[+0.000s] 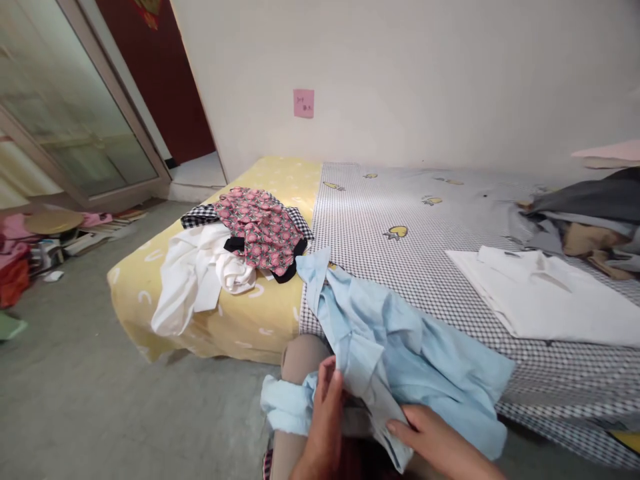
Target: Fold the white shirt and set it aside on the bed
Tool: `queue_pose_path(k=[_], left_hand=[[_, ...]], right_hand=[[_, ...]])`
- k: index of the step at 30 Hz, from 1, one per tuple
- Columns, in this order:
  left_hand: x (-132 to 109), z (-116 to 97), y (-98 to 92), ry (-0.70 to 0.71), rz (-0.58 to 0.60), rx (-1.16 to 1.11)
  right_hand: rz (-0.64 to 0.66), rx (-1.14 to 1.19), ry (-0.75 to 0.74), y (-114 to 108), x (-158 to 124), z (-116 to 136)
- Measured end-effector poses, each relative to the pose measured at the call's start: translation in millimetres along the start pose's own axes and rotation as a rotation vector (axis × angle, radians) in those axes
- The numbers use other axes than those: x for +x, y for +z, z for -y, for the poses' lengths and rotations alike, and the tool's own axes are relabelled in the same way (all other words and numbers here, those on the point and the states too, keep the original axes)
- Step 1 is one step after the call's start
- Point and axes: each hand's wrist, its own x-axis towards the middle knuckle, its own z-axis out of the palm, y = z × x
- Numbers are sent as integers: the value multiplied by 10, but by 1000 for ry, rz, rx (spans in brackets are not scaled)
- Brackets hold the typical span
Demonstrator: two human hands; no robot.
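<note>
A light blue collared shirt [400, 320] lies partly on the bed's front edge and partly across my lap. My left hand [325, 407] pinches the shirt near its front strip, over my knee. Lower right, my right hand [425, 427] grips the edge of the same strip between thumb and fingers. One bunched sleeve [287, 403] hangs over my thigh, left of my left hand. The collar end points up toward the pile of clothes.
On the yellow sheet [250, 333] lie a pink floral garment [265, 230] and a crumpled white garment [187, 273]. A folded white shirt [565, 293] rests on the checked sheet [380, 200], with dark clothes [595, 207] behind it. Assorted items [55, 233] sit on the floor at left.
</note>
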Motion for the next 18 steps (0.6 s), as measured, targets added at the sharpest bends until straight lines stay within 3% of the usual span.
queue_pose_path(k=[3, 8, 10, 13, 18], left_hand=[[-52, 1, -5, -26, 10, -14], [-100, 47, -34, -109, 10, 18], [-113, 37, -31, -123, 24, 38], [-129, -1, -4, -123, 10, 111], [-145, 2, -8, -86, 39, 325]], right_hand=[[-58, -182, -76, -111, -8, -53], [-567, -253, -373, -191, -83, 367], [-561, -272, -482, -139, -114, 604], [-437, -386, -591, 30, -52, 835], [-504, -496, -549, 232, 278, 784]])
